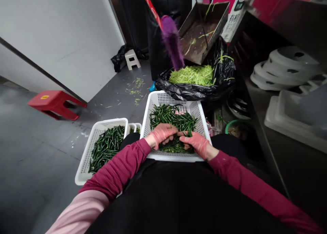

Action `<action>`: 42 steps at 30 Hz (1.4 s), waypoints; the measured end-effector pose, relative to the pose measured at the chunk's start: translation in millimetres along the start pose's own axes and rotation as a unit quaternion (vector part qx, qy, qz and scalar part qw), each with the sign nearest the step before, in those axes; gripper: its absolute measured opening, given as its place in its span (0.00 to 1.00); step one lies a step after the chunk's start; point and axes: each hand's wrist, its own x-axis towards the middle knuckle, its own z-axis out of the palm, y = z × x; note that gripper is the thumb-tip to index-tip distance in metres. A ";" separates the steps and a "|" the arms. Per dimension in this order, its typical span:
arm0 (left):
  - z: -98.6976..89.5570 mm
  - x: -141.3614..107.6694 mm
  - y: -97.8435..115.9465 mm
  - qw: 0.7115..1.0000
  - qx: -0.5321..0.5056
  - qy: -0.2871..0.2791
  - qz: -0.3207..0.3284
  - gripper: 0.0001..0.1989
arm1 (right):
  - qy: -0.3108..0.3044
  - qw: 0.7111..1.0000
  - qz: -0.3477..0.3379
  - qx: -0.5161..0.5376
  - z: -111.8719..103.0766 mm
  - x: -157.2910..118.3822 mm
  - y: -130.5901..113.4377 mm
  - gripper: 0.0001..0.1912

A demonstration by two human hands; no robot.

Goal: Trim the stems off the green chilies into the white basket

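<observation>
A white perforated basket stands between my knees with slim dark green chili peppers in it. Over its near half, my left hand in a thin pink glove has its fingers curled together; what lies between its fingertips is too small to tell. Facing it, my right hand, gloved alike, is closed round a few green chili peppers that stick out above the fingers. The fingertips of both hands almost meet. Greenish bits lie in the basket below them. To the left, a second white basket holds many chili peppers.
Beyond the basket, a black bag holds pale green shreds. A person there holds a purple broom above it, beside a tilted dustpan. A red stool and small white stool stand left; a metal shelf runs right.
</observation>
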 end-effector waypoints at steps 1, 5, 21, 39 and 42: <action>-2.8 -4.4 2.8 0.998 -0.061 -0.015 0.003 0.22 | -0.015 0.999 -0.013 -0.043 6.7 3.3 -3.0 0.18; -1.7 -12.2 12.1 0.992 -0.127 -0.003 0.005 0.22 | -0.032 0.983 -0.060 -0.169 26.5 10.2 -19.8 0.16; 40.2 17.9 -38.7 0.844 0.510 -0.154 -0.060 0.23 | -0.017 0.991 0.057 0.119 -15.7 -14.6 -3.7 0.15; 36.2 -33.1 -28.1 0.942 0.318 0.106 0.039 0.15 | -0.052 0.958 0.045 -0.277 25.9 1.5 13.0 0.09; 22.7 -26.5 -33.2 0.909 0.411 0.063 -0.013 0.13 | 0.006 0.950 0.047 -0.308 13.3 2.8 11.5 0.10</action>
